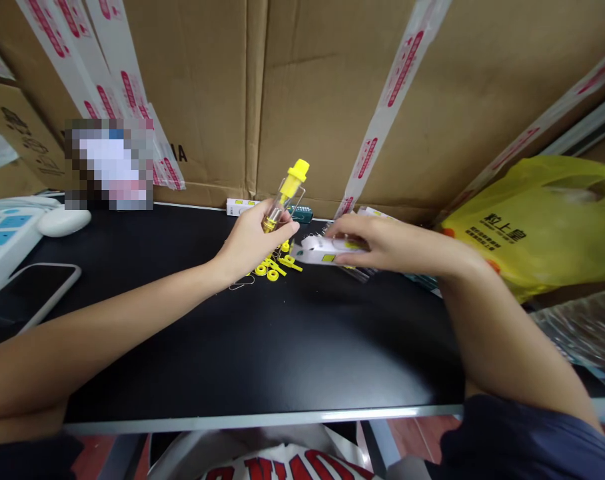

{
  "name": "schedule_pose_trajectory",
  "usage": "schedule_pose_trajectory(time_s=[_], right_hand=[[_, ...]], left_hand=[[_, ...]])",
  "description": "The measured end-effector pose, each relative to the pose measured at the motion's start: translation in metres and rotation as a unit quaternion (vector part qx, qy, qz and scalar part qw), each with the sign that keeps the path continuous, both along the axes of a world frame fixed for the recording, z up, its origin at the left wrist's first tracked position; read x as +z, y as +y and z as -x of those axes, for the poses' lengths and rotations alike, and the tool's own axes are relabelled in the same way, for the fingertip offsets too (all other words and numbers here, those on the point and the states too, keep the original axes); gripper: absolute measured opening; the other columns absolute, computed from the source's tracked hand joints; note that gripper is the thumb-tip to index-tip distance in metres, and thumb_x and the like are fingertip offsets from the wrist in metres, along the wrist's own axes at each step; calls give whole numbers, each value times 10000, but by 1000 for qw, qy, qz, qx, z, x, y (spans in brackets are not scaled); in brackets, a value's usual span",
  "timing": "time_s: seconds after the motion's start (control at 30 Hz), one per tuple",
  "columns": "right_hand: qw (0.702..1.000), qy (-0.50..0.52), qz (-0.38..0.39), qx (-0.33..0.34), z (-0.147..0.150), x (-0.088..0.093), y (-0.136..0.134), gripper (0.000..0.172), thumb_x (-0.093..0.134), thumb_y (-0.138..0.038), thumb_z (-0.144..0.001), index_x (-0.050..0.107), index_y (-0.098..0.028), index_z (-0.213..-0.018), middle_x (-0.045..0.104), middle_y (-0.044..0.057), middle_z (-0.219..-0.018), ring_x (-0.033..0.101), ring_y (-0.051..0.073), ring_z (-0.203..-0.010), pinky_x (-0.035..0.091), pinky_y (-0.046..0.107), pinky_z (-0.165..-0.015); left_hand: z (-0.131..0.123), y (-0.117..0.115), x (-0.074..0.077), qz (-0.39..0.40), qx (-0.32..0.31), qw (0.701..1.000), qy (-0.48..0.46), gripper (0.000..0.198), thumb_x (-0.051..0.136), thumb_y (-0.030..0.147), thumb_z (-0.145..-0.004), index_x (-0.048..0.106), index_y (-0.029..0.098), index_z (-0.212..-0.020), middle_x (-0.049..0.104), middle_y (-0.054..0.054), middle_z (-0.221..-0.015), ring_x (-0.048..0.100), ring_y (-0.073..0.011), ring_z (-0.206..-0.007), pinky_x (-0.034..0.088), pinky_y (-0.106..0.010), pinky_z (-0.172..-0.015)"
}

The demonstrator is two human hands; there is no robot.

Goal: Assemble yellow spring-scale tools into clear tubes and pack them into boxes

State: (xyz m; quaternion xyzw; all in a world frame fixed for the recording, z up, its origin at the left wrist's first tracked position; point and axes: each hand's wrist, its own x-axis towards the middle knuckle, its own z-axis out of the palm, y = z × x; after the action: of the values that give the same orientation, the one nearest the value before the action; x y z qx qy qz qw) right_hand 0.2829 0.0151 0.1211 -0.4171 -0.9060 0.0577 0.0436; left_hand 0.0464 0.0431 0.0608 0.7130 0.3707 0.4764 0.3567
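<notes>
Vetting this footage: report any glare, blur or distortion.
Head view throughout: pale glare on the black tabletop, lower right; the white box and right hand look slightly soft; a pixelated patch sits at left; forearms seem stretched towards the edges.

Tabletop (262,360) layout, left to right

Power strip (7,240) sat at the left edge, mouse (65,221) just right of its far end, phone (37,293) nearer. Left hand (250,237) held the tube (293,180) above the far middle; small carton (240,207) lay behind that hand. Loose parts (272,275) lay below, between the hands. Right hand (377,240) held a small box (327,250) just right of them. Plastic bag (547,227) sat farther right. Cardboard (322,100) stood behind everything.
</notes>
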Motion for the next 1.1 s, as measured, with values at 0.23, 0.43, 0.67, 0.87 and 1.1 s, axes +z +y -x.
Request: schedule_pose_trajectory(time_s=[0.23, 0.43, 0.67, 0.87, 1.1], right_hand=[[997, 64, -28, 33, 8, -1, -3, 363, 513, -414, -916, 574, -196, -1200, 638, 106, -1089, 603, 237, -944, 478, 358, -803], [990, 132, -27, 36, 12, -7, 5, 379, 479, -403, -942, 560, -191, -1245, 632, 115, -1156, 601, 249, -1030, 479, 396, -892], [981, 194, 4, 33, 19, -18, 9, 411, 365, -389, -990, 470, -175, -1325, 593, 107, -1239, 574, 237, -1076, 460, 381, -920], [974, 214, 46, 50, 23, -29, 11, 441, 288, -437, -1005, 444, -219, -1354, 565, 81, -1271, 542, 240, -1143, 402, 385, -1014], [978, 195, 65, 43, 28, -40, 13, 456, 526, -548, -891, 475, -184, -1161, 574, 42, -940, 535, 197, -809, 477, 319, -731]], left_hand=[[-1, -5, 8, 47, -18, 999, -13, 112, 629, 229, -792, 534, 170, -803, 548, 36, -671, 431, -41, -458, 354, -173, -396], [-3, -8, 5, 112, -67, 987, -90, 143, 620, 311, -826, 558, 182, -818, 495, 49, -613, 376, -28, -363, 317, -172, -310], [0, -1, 7, 74, -26, 979, -190, 190, 644, 351, -814, 583, 172, -822, 622, -14, -714, 600, -91, -567, 306, -136, -314], [-1, -3, 6, 6, -11, 993, -116, 142, 644, 311, -806, 625, 170, -791, 634, 31, -618, 401, -31, -366, 318, -173, -349], [3, -6, 4, -195, -6, 980, 28, 86, 647, 196, -790, 672, 153, -859, 668, -6, -819, 602, -122, -755, 470, -241, -687]])
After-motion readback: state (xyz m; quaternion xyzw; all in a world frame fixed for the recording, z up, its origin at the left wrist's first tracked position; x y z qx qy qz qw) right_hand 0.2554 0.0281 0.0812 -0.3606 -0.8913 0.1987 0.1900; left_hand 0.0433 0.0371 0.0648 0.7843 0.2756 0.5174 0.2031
